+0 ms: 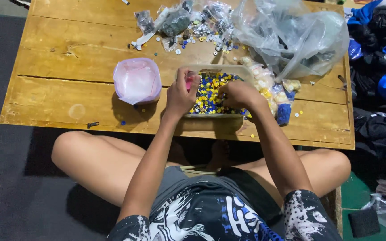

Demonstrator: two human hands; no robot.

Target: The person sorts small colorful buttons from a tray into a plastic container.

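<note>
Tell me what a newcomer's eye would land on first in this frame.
First, the shallow tray of yellow and blue buttons mid-table, with the left hand at its left edge pinching something pink and the right hand down among the buttons. Next, the pink-lined tub to the tray's left, and the big crumpled clear plastic bag at the table's far right.

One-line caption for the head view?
Both hands, left hand and right hand, pick through small coloured buttons in a tray on a wooden table.

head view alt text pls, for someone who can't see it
A seated person's left hand and right hand reach into a shallow tray of small yellow and blue buttons on a low wooden table, with a pink lined container beside it.
</note>
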